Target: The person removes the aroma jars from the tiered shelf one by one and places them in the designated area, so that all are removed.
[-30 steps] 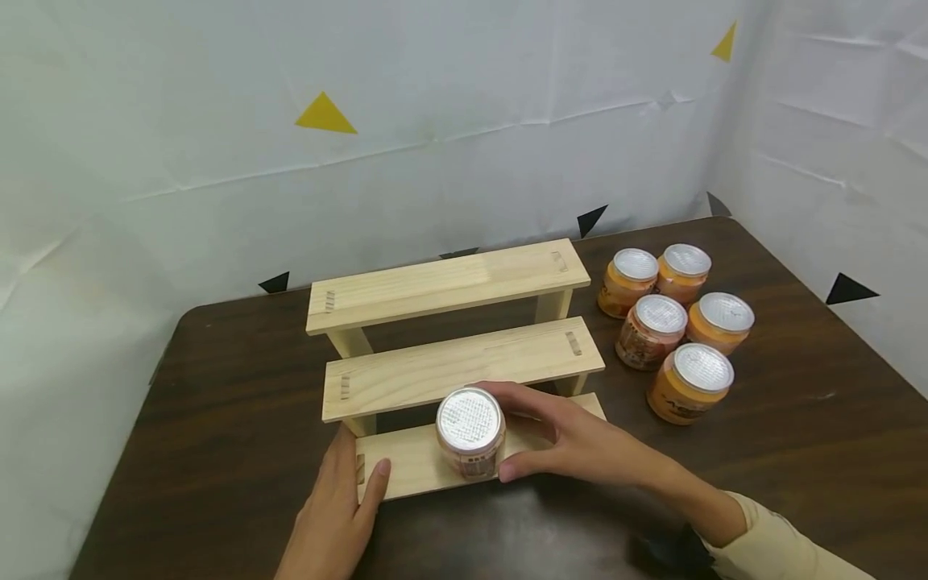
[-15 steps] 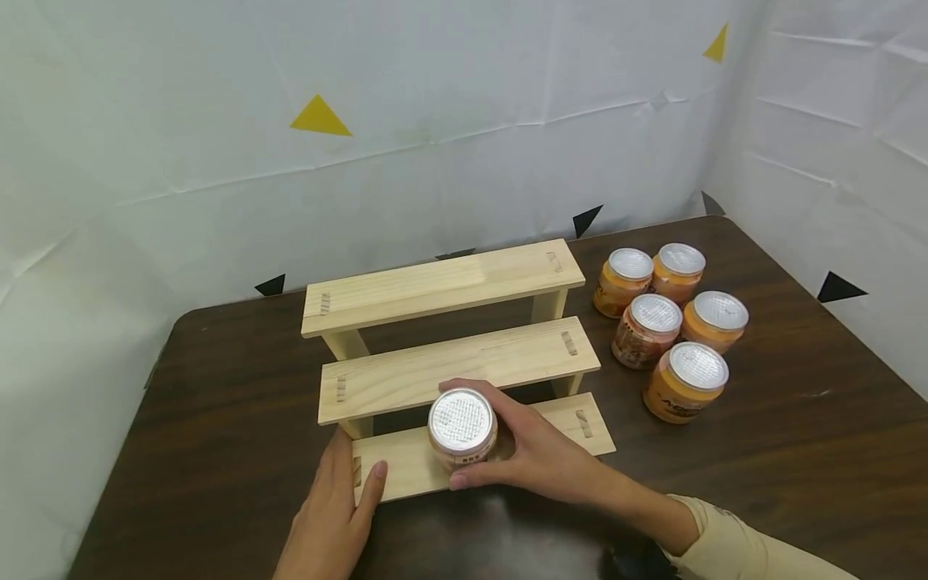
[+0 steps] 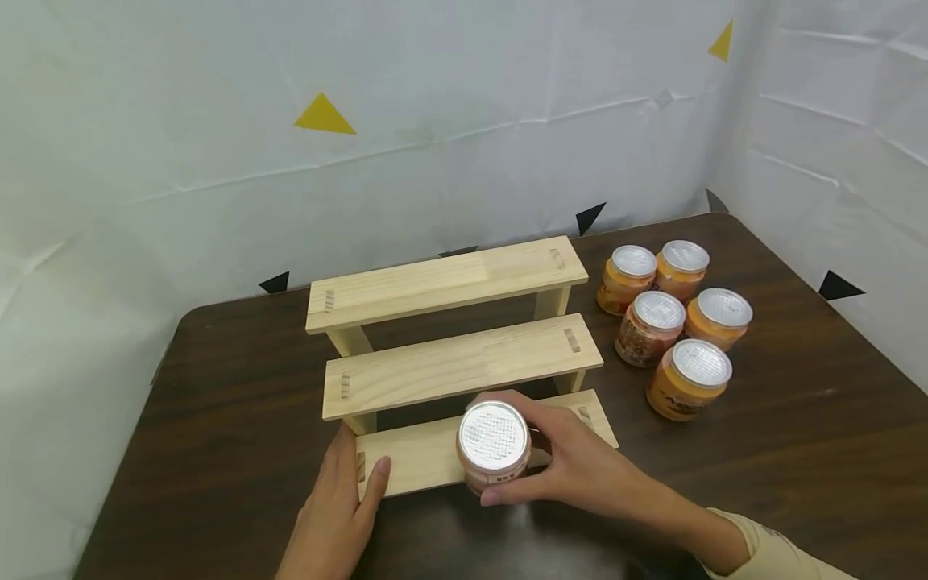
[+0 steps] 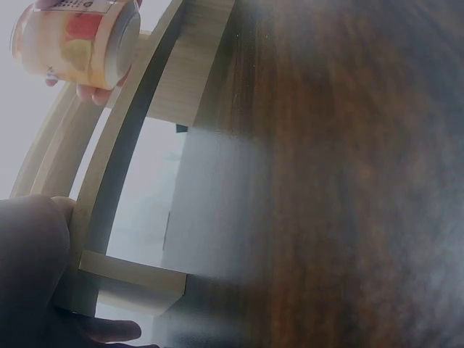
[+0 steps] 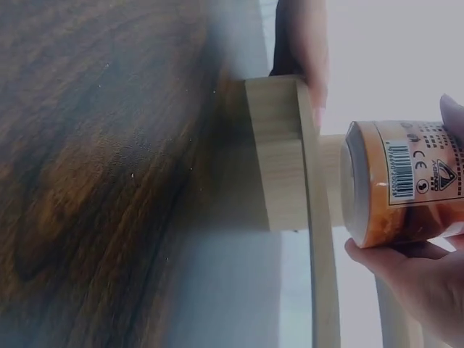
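A three-step wooden rack (image 3: pixel 464 346) stands on the dark table. My left hand (image 3: pixel 335 503) grips the left end of its lowest step, thumb on top and fingers at the end and underside. My right hand (image 3: pixel 573 455) holds a jar (image 3: pixel 493 439) with a silver lid and an orange-pink label, thumb at the front and fingers behind. In the right wrist view a gap shows between the base of this jar (image 5: pixel 402 181) and the edge of the lowest step (image 5: pixel 319 239). The jar is upright over the front middle of that step.
Several similar jars (image 3: pixel 681 387) with silver lids stand grouped to the right of the rack on the brown wood-grain table (image 3: pixel 232 419). A white sheet (image 3: pixel 435 97) with yellow and black triangles hangs behind and to the right.
The held jar first shifted left along the lowest step, then back to the right and toward the front edge. The left hand stays on the rack's end.
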Demonstrator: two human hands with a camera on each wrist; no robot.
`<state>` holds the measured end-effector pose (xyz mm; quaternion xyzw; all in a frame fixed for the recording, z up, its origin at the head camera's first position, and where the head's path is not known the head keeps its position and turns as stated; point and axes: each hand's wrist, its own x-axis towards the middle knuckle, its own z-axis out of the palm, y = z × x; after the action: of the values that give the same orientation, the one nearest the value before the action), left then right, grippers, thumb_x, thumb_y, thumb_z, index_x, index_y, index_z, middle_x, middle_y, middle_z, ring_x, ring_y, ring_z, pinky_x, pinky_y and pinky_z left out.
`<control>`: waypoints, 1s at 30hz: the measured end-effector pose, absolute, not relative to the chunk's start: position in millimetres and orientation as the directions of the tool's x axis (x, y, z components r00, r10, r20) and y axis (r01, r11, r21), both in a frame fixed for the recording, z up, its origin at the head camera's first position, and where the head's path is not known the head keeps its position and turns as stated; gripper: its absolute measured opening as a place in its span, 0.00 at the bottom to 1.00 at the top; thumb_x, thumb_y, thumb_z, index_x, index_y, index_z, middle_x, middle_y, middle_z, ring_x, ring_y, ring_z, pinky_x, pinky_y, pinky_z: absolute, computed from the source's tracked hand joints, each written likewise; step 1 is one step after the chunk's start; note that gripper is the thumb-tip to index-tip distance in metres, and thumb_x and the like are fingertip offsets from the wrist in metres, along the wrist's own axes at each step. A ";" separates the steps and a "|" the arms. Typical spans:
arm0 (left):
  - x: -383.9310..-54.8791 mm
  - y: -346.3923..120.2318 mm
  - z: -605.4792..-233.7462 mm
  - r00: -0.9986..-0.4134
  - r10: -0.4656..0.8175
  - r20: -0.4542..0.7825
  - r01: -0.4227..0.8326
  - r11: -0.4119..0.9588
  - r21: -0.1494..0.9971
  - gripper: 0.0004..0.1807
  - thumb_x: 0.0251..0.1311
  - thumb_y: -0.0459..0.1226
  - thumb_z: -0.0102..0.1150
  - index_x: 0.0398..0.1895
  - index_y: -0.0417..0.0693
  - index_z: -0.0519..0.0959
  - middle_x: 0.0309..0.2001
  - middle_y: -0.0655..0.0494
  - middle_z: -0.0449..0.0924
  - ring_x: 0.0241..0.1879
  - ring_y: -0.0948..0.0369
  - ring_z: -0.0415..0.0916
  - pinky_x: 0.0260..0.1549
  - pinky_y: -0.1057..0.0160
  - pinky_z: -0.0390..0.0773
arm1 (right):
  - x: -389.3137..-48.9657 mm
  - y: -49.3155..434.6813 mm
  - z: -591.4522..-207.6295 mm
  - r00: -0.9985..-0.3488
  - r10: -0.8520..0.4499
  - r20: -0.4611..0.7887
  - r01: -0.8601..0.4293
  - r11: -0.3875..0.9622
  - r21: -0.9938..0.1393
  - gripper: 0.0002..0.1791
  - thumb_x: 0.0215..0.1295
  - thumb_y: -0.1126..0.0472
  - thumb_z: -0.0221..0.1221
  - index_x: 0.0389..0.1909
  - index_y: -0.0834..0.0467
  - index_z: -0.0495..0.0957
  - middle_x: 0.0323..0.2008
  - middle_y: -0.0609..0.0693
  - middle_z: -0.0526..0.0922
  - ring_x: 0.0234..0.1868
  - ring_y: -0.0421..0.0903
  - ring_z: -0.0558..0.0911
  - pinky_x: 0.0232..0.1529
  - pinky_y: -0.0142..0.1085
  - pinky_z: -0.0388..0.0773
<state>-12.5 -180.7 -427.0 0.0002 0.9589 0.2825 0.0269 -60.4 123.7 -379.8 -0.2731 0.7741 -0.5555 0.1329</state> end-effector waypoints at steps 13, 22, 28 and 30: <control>-13.2 -182.1 -435.7 -0.999 0.003 -0.037 -0.017 0.841 0.541 0.45 0.86 0.57 0.49 0.90 0.41 0.46 0.83 0.32 0.60 0.76 0.35 0.70 0.61 0.27 0.78 | -53.7 166.9 -369.6 -0.827 -0.537 0.166 -0.341 0.245 -0.907 0.42 0.59 0.58 0.84 0.73 0.49 0.76 0.61 0.47 0.86 0.58 0.40 0.83 0.58 0.34 0.85; -14.8 -181.0 -426.4 -0.994 -0.001 -0.106 -0.058 0.839 0.540 0.46 0.87 0.58 0.46 0.90 0.41 0.43 0.85 0.33 0.56 0.79 0.37 0.66 0.66 0.27 0.74 | -55.3 178.6 -363.2 -0.828 -0.526 0.196 -0.381 0.270 -0.884 0.44 0.57 0.60 0.84 0.74 0.48 0.75 0.62 0.46 0.85 0.59 0.39 0.83 0.61 0.32 0.83; -14.0 -181.3 -426.4 -0.992 0.004 -0.123 -0.064 0.836 0.545 0.46 0.87 0.58 0.44 0.90 0.40 0.41 0.85 0.32 0.54 0.80 0.35 0.64 0.66 0.26 0.73 | -51.3 190.8 -361.9 -0.849 -0.496 0.184 -0.361 0.290 -0.886 0.46 0.56 0.62 0.85 0.75 0.47 0.74 0.64 0.45 0.84 0.60 0.39 0.82 0.62 0.29 0.81; -13.9 -182.2 -426.3 -0.993 0.004 -0.122 -0.063 0.839 0.541 0.46 0.87 0.58 0.44 0.90 0.40 0.41 0.85 0.32 0.55 0.80 0.34 0.64 0.66 0.26 0.74 | -50.3 196.2 -362.0 -0.859 -0.478 0.184 -0.360 0.307 -0.881 0.47 0.55 0.62 0.85 0.75 0.47 0.74 0.64 0.44 0.84 0.61 0.38 0.82 0.62 0.28 0.80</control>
<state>-13.9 -182.2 -426.3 -0.0153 0.9570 0.2834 0.0592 -50.3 196.2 -362.0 -0.2597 0.8063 -0.5285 0.0560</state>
